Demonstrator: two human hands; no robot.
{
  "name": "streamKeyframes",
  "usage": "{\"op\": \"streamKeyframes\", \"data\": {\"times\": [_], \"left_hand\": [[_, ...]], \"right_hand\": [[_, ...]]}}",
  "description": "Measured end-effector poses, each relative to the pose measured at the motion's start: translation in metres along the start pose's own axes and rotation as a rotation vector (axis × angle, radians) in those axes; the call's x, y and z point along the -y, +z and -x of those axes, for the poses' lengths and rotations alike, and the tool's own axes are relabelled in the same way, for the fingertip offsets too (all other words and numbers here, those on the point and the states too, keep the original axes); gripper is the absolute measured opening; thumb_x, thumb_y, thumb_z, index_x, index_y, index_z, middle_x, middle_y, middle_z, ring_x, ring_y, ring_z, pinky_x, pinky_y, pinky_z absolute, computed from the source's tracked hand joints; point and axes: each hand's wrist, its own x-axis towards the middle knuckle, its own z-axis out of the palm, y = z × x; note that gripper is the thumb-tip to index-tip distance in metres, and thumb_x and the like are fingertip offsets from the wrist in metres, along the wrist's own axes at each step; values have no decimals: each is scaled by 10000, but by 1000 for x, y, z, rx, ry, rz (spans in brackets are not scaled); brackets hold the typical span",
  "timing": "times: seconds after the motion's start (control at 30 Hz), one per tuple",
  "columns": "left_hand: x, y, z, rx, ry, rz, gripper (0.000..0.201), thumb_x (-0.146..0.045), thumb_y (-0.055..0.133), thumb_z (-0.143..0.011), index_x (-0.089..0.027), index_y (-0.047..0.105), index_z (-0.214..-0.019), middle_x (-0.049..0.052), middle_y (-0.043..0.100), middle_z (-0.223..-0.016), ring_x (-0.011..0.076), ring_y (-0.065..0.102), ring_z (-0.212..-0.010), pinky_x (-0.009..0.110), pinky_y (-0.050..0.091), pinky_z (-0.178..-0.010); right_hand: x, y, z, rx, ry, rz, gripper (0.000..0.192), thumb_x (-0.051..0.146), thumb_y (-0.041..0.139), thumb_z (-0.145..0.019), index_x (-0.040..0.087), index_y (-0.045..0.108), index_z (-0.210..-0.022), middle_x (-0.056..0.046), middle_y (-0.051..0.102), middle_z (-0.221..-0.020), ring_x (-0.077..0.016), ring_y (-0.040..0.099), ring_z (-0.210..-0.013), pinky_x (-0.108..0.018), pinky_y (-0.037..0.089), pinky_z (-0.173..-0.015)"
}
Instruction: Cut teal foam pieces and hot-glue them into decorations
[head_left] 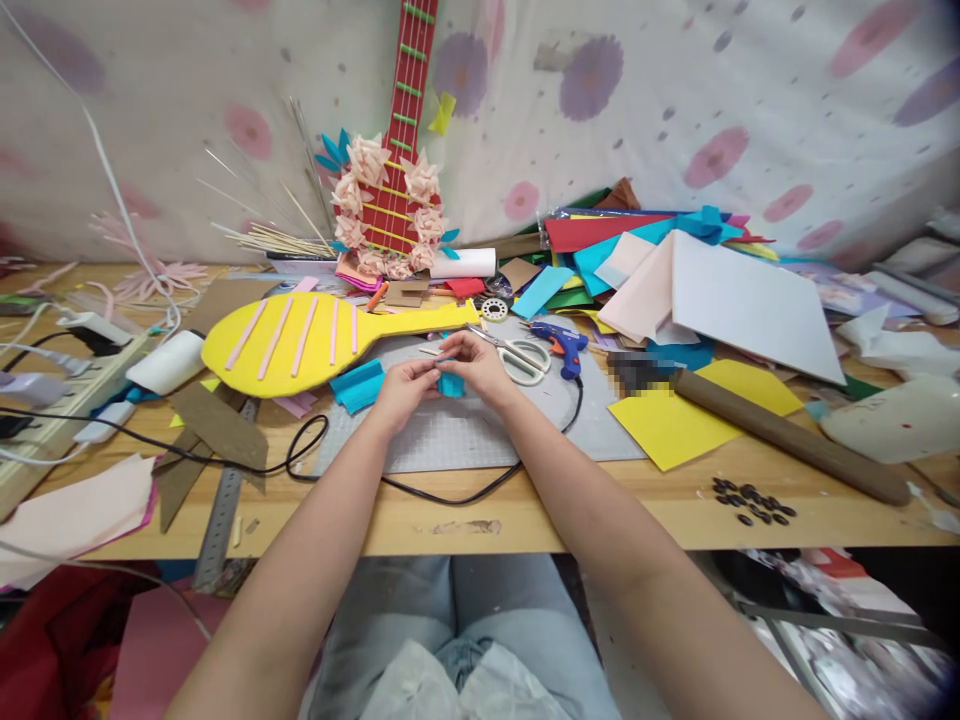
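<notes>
My left hand (409, 393) and my right hand (478, 366) meet over the grey cutting mat, fingertips pinched together. A small piece of blue paper (451, 386) shows beneath the right fingers, and both hands grip it. A thin pale strip (430, 351) sticks out by the fingertips; whether it is held I cannot tell. Left of my left hand lies a folded blue paper (357, 387). White-handled scissors (525, 360) rest beside my right hand, with a blue glue gun (559, 345) to their right. Behind the hands lies a yellow guitar-shaped cutout (300, 345) with pink strips.
A red paper guitar (397, 190) with pale flowers leans on the back wall. A black cord (450, 498) loops across the grey cutting mat (592, 430). Coloured sheets, a brown roll (787, 435) and black beads (752, 500) are at right. A power strip (71, 410) and steel ruler (223, 515) are left.
</notes>
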Motion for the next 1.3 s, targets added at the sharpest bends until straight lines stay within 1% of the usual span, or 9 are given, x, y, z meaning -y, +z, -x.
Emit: {"op": "streamKeyframes", "data": {"times": [0.23,0.4,0.53,0.73,0.83,0.93,1.03,1.2,1.3], "left_hand": [[-3,-4,2,80,-121,86,318,-276,757,-582,-130,695,-858,44,687,-707,138,636,-638,286,526,-669],[-14,-4,6,159,-181,162,270,-249,750,-601,-115,686,-826,52,683,-706,129,635,-628,267,538,-655],[-15,0,8,87,-192,154,276,-334,731,-629,-112,678,-785,47,665,-644,125,618,-578,268,538,-590],[-13,3,7,-4,-122,91,347,-323,802,-503,-132,690,-769,38,686,-676,141,628,-615,280,525,-622],[-14,2,7,0,-81,69,368,-338,810,-475,-133,697,-759,36,684,-671,133,618,-602,273,512,-626],[-14,1,7,-2,-51,50,374,-351,804,-478,-135,704,-767,42,686,-679,139,615,-604,278,504,-621],[-12,1,6,-14,-16,24,380,-359,792,-494,-136,709,-789,51,693,-710,146,613,-611,279,498,-611],[-8,4,5,-12,-8,-41,367,-349,772,-525,-139,718,-822,42,689,-710,134,604,-615,250,481,-597],[-5,4,4,19,-18,-30,369,-354,767,-537,-144,718,-836,37,690,-716,129,609,-632,250,487,-626]], "right_hand": [[9,-7,8,87,-151,254,166,117,579,-639,179,595,-792,-4,667,-754,-138,633,-752,-296,482,-750],[11,-7,12,7,-265,449,162,107,551,-697,188,639,-806,-19,686,-796,-141,629,-797,-301,471,-789],[12,-7,13,4,-320,540,132,132,553,-717,199,655,-769,-23,684,-821,-153,618,-825,-307,468,-798],[11,-6,13,22,-243,443,415,120,531,-688,211,571,-1091,-38,647,-1003,-141,594,-864,-290,482,-757],[10,-9,11,-19,-161,442,261,178,562,-669,186,619,-924,-46,635,-951,-143,576,-809,-279,476,-701],[13,-13,10,46,-75,333,137,222,550,-677,175,613,-789,-22,631,-829,-141,573,-783,-287,463,-738],[17,-13,11,59,13,240,169,307,517,-720,175,588,-798,-5,612,-784,-130,558,-743,-267,450,-690],[16,-6,12,-46,34,549,263,425,595,-690,172,528,-659,22,523,-620,-101,449,-603,-238,352,-570],[12,-5,10,-36,46,522,229,383,600,-693,175,513,-656,27,504,-611,-98,430,-586,-236,339,-555]]}}
